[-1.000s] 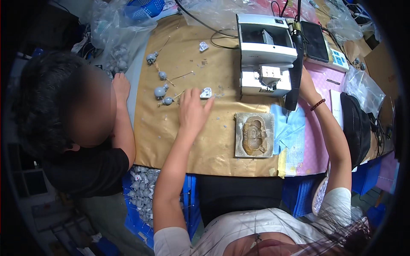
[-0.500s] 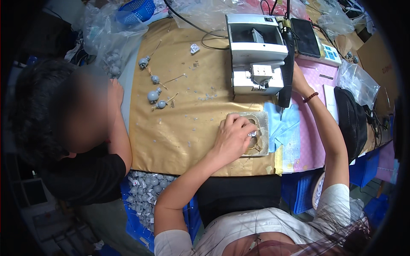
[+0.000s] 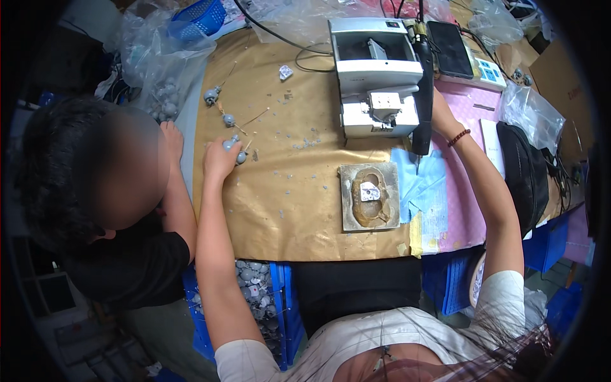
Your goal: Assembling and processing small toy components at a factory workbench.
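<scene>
My left hand [image 3: 220, 159] is at the left of the table, its fingers closed around a grey ball-shaped part [image 3: 230, 146]. Right beside it lies another grey round part [image 3: 242, 157] with a thin stem. My right hand [image 3: 440, 113] is behind a black electric screwdriver [image 3: 422, 95], which hides its fingers; whether it grips anything there does not show. The screwdriver points down, bit at the bottom. In front of me a square metal fixture [image 3: 347, 213] has an oval hollow, and a small white speckled piece [image 3: 369, 191] sits inside.
A white-grey screw feeder [image 3: 377, 76] stands at the back. Two more grey parts [image 3: 211, 96] lie farther left. A phone [image 3: 450, 49], a black pouch [image 3: 522, 169] and a blue cloth [image 3: 423, 184] are at the right. A co-worker's arm [image 3: 178, 210] rests at the left edge. Blue crates [image 3: 289, 312] stand below.
My left hand has left the fixture and moved left to the grey parts, uncovering the white piece in the hollow. My right hand stays behind the screwdriver.
</scene>
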`<state>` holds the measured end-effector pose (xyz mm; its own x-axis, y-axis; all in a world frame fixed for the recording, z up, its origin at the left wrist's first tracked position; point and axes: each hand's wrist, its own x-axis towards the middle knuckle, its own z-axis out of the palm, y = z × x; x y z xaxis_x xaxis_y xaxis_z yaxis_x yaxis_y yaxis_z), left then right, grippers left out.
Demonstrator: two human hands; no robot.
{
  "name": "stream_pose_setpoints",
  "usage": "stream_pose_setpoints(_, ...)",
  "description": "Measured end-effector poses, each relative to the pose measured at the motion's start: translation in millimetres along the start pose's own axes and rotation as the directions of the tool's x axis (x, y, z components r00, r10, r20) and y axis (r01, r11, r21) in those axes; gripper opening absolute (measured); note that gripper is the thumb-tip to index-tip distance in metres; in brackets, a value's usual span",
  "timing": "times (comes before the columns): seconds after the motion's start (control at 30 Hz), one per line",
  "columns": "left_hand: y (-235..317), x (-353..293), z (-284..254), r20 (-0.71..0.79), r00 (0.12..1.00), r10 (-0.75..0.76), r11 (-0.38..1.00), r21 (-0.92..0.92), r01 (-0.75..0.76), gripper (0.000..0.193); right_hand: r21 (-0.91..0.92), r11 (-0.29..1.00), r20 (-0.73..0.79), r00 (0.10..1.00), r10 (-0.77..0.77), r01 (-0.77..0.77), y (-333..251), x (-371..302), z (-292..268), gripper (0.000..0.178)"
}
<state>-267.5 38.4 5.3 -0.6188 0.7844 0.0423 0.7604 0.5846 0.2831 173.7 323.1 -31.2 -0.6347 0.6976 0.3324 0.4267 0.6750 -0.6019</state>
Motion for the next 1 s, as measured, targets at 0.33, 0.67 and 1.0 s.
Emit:
stream_pose_setpoints(0.33, 55, -127, -97, 0.160, 0.969, 0.190, 0.250, -0.962, 0.110, 0.042, 0.313, 0.942, -0.185, 0.965, 0.188, -0.124, -31, -50, -53, 0.012)
stream_pose_setpoints(0.67, 81, -175, -108, 0.105, 0.811, 0.575, -0.411, -0.820, 0.398, 0.026, 0.068, 0.837, 0.084, 0.833, -0.547, 0.542, -146, -109, 21, 0.027)
stream_pose_setpoints(1.0, 137, -198, -80, 0.247, 0.772, 0.585, -0.116, -0.917, 0.381, 0.020, 0.304, 0.882, -0.001, 0.926, -0.377, 0.359, -169, -110, 2, 0.042)
